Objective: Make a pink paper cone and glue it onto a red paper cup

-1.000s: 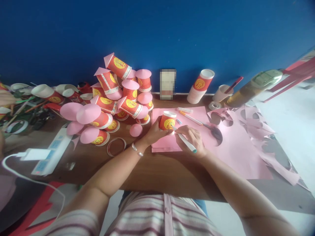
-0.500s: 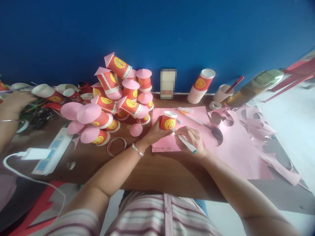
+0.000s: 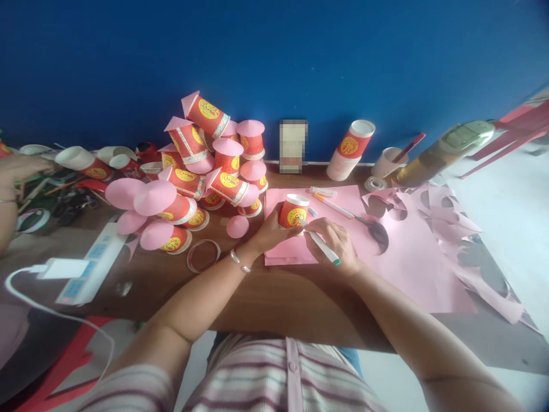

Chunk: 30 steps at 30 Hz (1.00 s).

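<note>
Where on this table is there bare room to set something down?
Bare wood shows between the left forearm and right forearm, bordered by the pink sheets and near table edge. Another patch lies between the power strip and left forearm. Crowded: the piled cone-topped cups, the paper scraps, and around the held red cup and marker.

The left hand holds a red cup over the pink paper, and the right hand holds a white marker, whose tip is at the yellow picture on this cup. To the left, on the surface, there is a pile of cups with pink cones; to the right stands a bottle.
</note>
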Each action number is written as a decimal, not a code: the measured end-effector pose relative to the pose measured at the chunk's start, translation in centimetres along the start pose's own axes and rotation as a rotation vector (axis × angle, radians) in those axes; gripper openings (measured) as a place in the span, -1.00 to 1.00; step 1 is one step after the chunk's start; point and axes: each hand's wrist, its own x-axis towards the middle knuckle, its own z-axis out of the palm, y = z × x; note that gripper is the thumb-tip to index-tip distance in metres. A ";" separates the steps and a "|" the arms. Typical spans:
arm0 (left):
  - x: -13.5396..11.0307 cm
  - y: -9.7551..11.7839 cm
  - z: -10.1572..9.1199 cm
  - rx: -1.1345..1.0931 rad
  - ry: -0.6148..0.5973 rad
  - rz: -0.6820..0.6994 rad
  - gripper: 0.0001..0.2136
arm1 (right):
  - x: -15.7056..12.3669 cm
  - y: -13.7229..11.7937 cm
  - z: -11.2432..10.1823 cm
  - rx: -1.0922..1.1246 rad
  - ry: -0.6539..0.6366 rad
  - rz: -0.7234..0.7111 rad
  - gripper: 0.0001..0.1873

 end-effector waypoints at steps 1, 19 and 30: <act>0.0 0.0 0.0 -0.004 -0.001 0.003 -0.45 | 0.0 0.0 0.0 0.001 -0.004 0.001 -0.71; 0.0 -0.2 -0.2 0.037 -0.014 0.034 -0.45 | 0.0 -0.2 0.0 0.001 0.001 0.000 -0.75; 0.1 0.1 0.1 0.001 -0.010 0.034 -0.46 | 0.0 -0.2 0.0 -0.012 -0.021 0.007 -0.72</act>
